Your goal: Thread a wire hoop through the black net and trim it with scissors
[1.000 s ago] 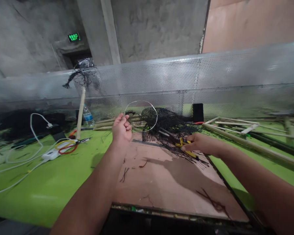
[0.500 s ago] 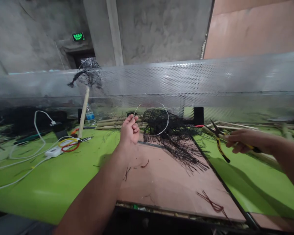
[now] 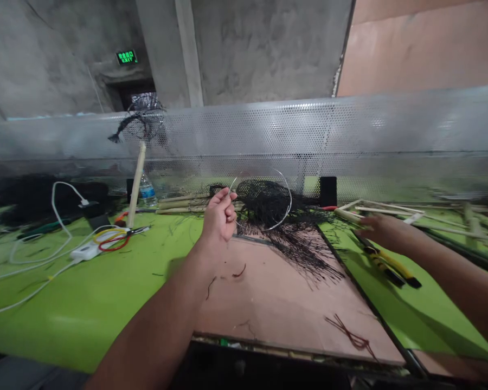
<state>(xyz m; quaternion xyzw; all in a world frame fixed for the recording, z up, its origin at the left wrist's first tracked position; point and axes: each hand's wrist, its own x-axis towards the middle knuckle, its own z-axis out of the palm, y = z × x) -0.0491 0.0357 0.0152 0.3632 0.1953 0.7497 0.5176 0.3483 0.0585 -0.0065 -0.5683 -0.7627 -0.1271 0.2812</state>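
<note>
My left hand [image 3: 219, 215] is raised over the brown board [image 3: 280, 303], its fingers pinched on a thin wire hoop [image 3: 285, 208] that curves up in front of a heap of black netting [image 3: 280, 219]. My right hand [image 3: 380, 230] hovers over the green table [image 3: 77, 303] at the right, fingers loosely out and blurred, with nothing in it. The yellow-handled pliers [image 3: 388, 264] lie on the green surface just below that hand.
A perforated metal screen [image 3: 350, 135] runs along the back. At the left lie a white charger and cables [image 3: 81, 252], red and yellow rings [image 3: 111, 239], a wooden stick [image 3: 135, 184] and a water bottle [image 3: 147, 192]. Wooden frames [image 3: 386, 210] lie at the right. Reddish thread scraps [image 3: 352, 337] lie on the board.
My right hand carried the pliers from the netting to the right, set them down on the green table and let go. My left hand kept the wire hoop raised.
</note>
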